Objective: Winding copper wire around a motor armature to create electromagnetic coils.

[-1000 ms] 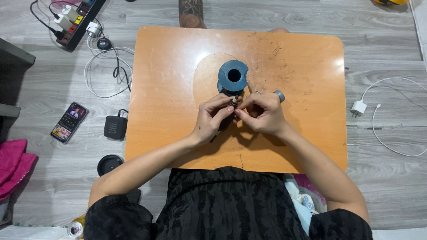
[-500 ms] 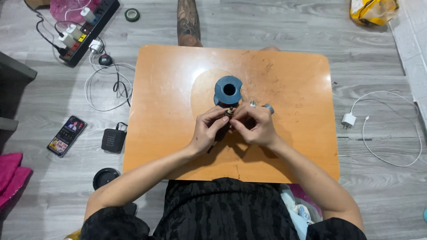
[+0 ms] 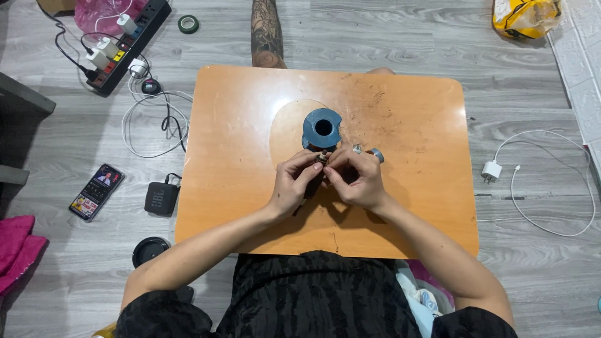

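Pinching a small metal part (image 3: 323,158) between the fingertips, the left hand (image 3: 293,185) and right hand (image 3: 355,181) are brought together at the middle of the orange table (image 3: 238,125), both closed on the part from opposite sides; what kind of part it is cannot be told, it is too small. Just above the hands, nearly touching the fingertips, a blue spool (image 3: 322,128) with a round centre hole is set on the table, and just right of the fingers a small grey ring (image 3: 376,154) and a tiny silver piece (image 3: 357,149) are seen. For such fine work, the part is best held low over the table and close to the spool, with the wrists braced on the wood, so that nothing rolls away if the grip slips; turning is judged better done by one hand while the other holds firm. At the upper right of the frame a crumpled yellow bag (image 3: 523,17) with dark printing lies on the floor. At the upper left a black power strip (image 3: 128,39) with coloured switches is laid slantwise, a pink bag (image 3: 100,12) beside it, and a green tape roll (image 3: 188,24) nearby. At the left a phone (image 3: 96,191) with a lit screen and a small black speaker (image 3: 161,198) are found; at the right, a white charger (image 3: 490,170) with its cable.
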